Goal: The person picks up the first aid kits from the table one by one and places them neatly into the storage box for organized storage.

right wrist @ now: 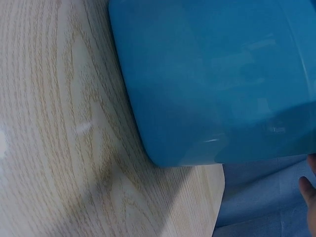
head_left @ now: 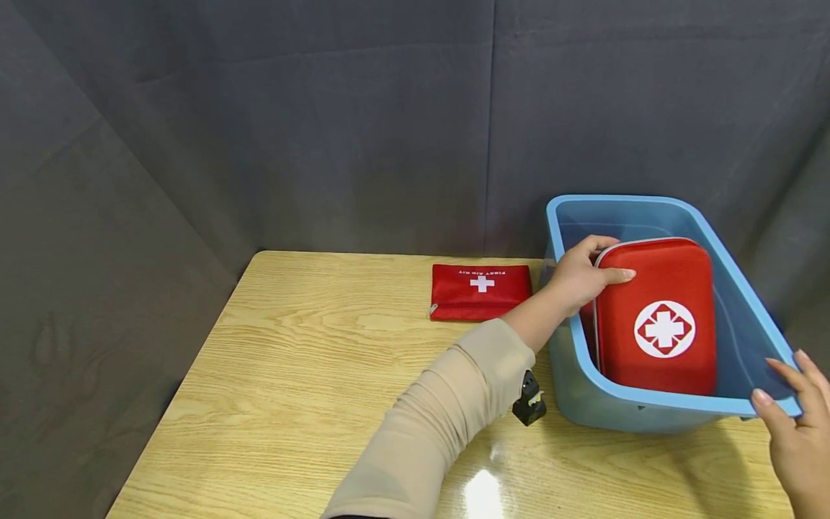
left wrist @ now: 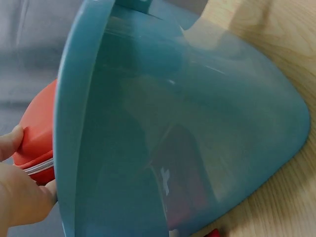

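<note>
In the head view my left hand [head_left: 580, 277] grips the upper left edge of a red zippered first aid case [head_left: 661, 288], its thumb on the front. The case leans inside a blue plastic bin [head_left: 570, 346], a white cross emblem facing up. The left wrist view shows the fingers of this hand [left wrist: 22, 192] and the thumb around the case's zippered edge [left wrist: 37, 165], above the bin rim [left wrist: 71, 123]. At the bin's near right corner, my right hand [head_left: 800, 425] holds the rim between thumb and fingers. Only its fingertips [right wrist: 307, 188] show in the right wrist view.
A flat red first aid pouch [head_left: 481, 294] with a white cross lies on the wooden table [head_left: 292, 375], left of the bin. Dark grey cloth [head_left: 363, 144] hangs behind the table. A small black device [head_left: 529, 404] sits at my left wrist.
</note>
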A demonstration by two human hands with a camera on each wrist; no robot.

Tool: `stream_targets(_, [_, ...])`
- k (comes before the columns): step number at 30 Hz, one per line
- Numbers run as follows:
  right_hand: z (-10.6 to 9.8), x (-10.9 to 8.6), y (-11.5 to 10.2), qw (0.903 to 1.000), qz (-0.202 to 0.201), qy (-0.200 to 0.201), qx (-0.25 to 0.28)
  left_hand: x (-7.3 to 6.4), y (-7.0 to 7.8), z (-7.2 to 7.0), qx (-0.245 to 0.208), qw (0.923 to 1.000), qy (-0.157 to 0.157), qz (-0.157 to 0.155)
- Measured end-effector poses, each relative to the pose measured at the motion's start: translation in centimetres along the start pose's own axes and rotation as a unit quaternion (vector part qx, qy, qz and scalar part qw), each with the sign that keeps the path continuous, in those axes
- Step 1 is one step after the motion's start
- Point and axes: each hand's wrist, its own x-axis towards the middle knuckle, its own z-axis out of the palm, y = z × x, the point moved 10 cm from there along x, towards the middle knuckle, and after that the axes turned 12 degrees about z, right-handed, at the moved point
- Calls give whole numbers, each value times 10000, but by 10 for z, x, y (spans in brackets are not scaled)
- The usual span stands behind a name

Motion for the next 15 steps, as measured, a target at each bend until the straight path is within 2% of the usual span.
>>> stream_targets(9, [2, 1, 4, 9997, 194, -43, -117, 4, -3, 0, 876, 9959, -93, 217])
stream_targets(15, [3, 0, 7, 9988, 411, -71, -265, 8, -1, 2, 1783, 9825, -212, 488])
